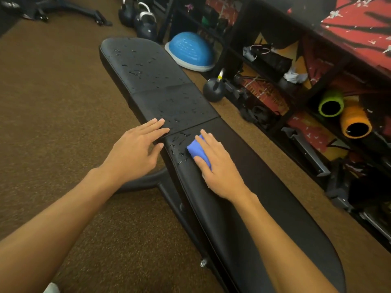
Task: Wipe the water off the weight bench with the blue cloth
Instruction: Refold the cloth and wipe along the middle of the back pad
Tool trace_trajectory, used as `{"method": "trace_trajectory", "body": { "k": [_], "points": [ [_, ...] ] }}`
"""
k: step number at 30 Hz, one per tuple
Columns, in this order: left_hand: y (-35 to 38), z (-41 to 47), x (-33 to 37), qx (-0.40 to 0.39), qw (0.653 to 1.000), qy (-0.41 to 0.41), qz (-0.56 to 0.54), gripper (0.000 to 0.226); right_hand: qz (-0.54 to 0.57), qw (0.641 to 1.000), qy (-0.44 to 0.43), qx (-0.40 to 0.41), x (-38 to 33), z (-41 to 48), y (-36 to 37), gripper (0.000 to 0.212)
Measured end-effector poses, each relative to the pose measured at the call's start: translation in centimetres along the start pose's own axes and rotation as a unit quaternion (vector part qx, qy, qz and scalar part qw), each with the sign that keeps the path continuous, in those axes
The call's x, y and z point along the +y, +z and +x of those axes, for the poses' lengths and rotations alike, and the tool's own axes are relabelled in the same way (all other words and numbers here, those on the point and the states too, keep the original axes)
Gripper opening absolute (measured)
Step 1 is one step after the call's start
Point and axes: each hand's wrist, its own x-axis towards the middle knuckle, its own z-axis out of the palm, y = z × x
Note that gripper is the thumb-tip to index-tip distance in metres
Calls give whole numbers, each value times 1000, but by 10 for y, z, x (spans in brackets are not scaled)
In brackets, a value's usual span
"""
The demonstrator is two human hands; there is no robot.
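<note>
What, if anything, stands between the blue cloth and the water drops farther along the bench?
Only the left hand: its fingertips lie on the left edge of the weight bench, beside the nearest drops. Otherwise nothing visible lies ahead of the blue cloth, pressed under the right hand.

Brown carpet [53, 102] covers the floor under me. Along my right runs a black cubby shelf [243, 28]. In one of its cubbies a green foam roller [331, 104] and an orange foam roller [355, 123] lie touching. Just in front of the shelf sits a black kettlebell [212, 89]. A blue balance dome [189, 50] rests at the shelf's far end, with more kettlebells [145, 20] beyond it. Behind the shelf is a red-and-black painted wall [359, 24].
</note>
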Motion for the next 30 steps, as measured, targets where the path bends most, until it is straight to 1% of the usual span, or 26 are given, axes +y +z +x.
{"method": "trace_trajectory", "body": {
  "k": [1, 2, 4, 5, 6, 7, 8, 10, 12, 13, 14, 15, 18, 19, 20, 21, 24, 25, 26, 27, 30],
  "points": [
    [0, 0, 0, -3, 1000, 1, 4, 52, 1, 1000, 5, 4, 7, -8, -3, 60],
    [-1, 0, -1, -5, 1000, 1, 9, 52, 6, 999, 36, 16, 16, -8, -6, 59],
    [-1, 0, -1, -5, 1000, 1, 18, 53, 19, 989, 135, 48, 27, 8, -9, 59],
    [-1, -1, 0, -5, 1000, 0, 21, 53, 17, 983, 175, 58, 28, 22, -7, 60],
    [0, -1, 1, -4, 1000, -1, 25, 54, 9, 978, 197, 63, 23, 37, -5, 60],
    [1, -1, 2, -3, 1000, -4, 29, 55, 0, 978, 197, 64, 16, 50, -1, 60],
    [2, -1, 3, 0, 999, -7, 33, 55, -4, 982, 180, 63, 8, 58, 2, 60],
    [3, 0, 4, 6, 999, -15, 37, 54, 9, 993, 108, 43, -5, 56, 4, 59],
    [3, 3, 3, 7, 999, -20, 38, 53, 20, 999, 31, 14, -3, 35, 1, 59],
    [2, 3, 3, 6, 999, -21, 40, 53, 28, 999, 16, 6, 3, 25, -2, 58],
    [1, 4, 2, 5, 999, -21, 42, 52, 32, 999, 25, 9, 11, 21, -5, 58],
    [0, 4, 2, 4, 999, -20, 41, 52, 35, 998, 53, 22, 19, 23, -6, 58],
    [1, 4, 1, 1, 999, -20, 31, 52, 24, 986, 156, 55, 26, 51, -3, 59],
    [1, 5, 1, -1, 999, -21, 26, 52, 14, 985, 164, 58, 20, 60, 0, 60],
    [2, 6, 0, -2, 1000, -22, 19, 52, 9, 986, 154, 59, 11, 64, 3, 60],
    [2, 6, 0, 0, 1000, -23, 12, 52, 10, 990, 130, 53, 2, 63, 5, 60],
    [2, 8, -3, 6, 1000, -24, -5, 51, -2, 1000, 8, 20, -13, 34, 6, 60],
    [1, 8, -3, 6, 1000, -25, -8, 51, -11, 1000, -19, 8, -9, 25, 5, 60],
    [0, 8, -3, 5, 1000, -26, -10, 51, -18, 1000, -24, 1, -1, 20, 3, 60],
    [-1, 8, -3, 5, 1000, -27, -12, 50, -16, 1000, -6, 4, 7, 22, 0, 60],
    [-1, 7, -2, 3, 999, -34, -15, 50, 8, 992, 123, 31, 15, 45, -2, 60]
  ]
}}
